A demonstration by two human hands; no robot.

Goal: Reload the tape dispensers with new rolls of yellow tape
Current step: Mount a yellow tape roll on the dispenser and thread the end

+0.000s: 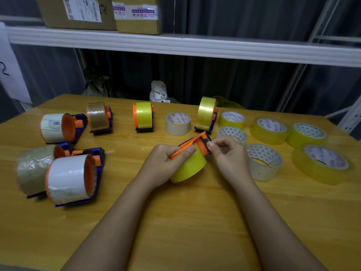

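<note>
Yellow tape roll [190, 167] sits in an orange dispenser [197, 142], pinched by both hands' grip.

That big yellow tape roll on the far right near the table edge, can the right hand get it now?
Probably not right away. The right hand is busy pinching the dispenser both hands hold. Once it lets go, the way to the yellow roll looks free, past a whitish roll.
</note>
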